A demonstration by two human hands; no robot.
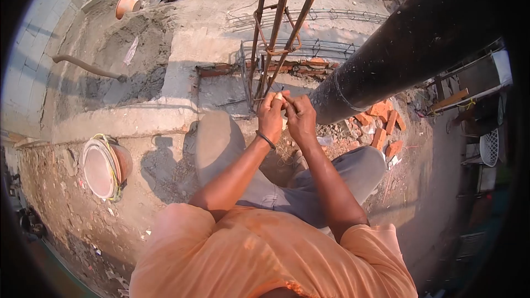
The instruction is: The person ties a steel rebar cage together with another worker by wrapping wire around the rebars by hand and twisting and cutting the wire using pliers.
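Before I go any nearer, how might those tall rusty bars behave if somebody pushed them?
The rusty bars would probably feel stiff, as they run straight. The loop around them likely makes them shift together. Their rusted surface suggests a rough grip, not a slippery one.

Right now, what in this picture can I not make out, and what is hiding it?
Head view: what, if anything, the left hand and right hand pinch between them; too small, and mostly covered by them.
Head view: the tops of the upright bars; cut off by the upper edge.
Head view: the upper end of the black pipe; lost in the dark border.
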